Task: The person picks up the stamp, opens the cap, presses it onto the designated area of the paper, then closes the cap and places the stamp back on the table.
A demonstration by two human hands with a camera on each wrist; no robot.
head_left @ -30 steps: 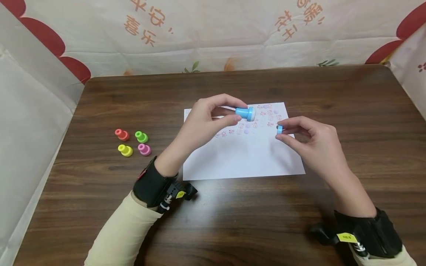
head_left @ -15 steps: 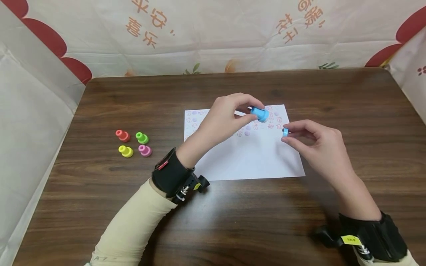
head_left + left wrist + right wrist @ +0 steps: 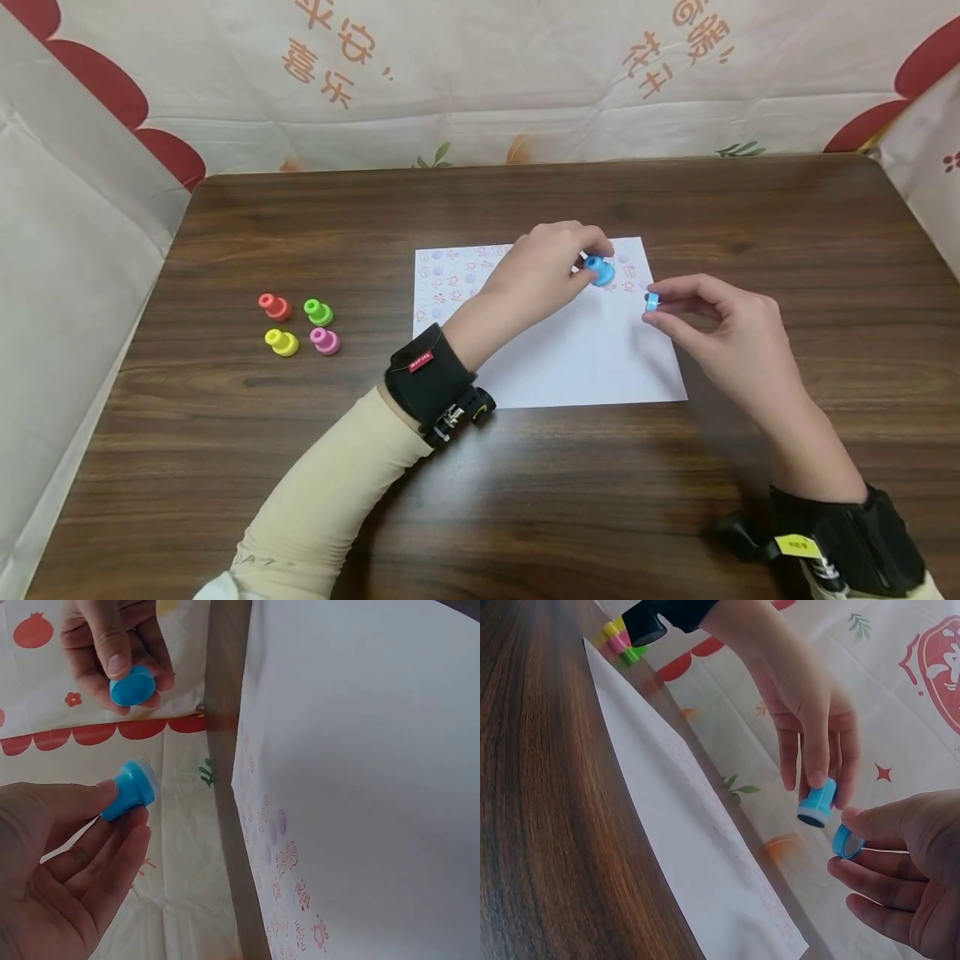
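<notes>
Between thumb and fingers, my left hand (image 3: 546, 265) grips a blue stamp (image 3: 600, 272) over the upper right of a white paper sheet (image 3: 577, 358). In the right wrist view, the dark stamping face of the stamp (image 3: 819, 801) points downward. A small blue cap (image 3: 652, 302) is pinched by my right hand (image 3: 738, 333) at the sheet's right edge; in the right wrist view the cap (image 3: 847, 841) shows its hollow inside. Cap and stamp are apart. Rows of red and purple prints (image 3: 452, 283) cover the sheet's upper part, partly hidden by the left hand and forearm.
To the left on the brown wooden table (image 3: 585, 508) stand a red stamp (image 3: 275, 307), a green stamp (image 3: 318, 312), a yellow stamp (image 3: 282, 342) and a pink stamp (image 3: 325, 340). A patterned cloth (image 3: 480, 75) hangs behind the table.
My left hand has moved right across the sheet, turning the stamp from lying sideways to face down. My right hand has shifted slightly right with the cap.
</notes>
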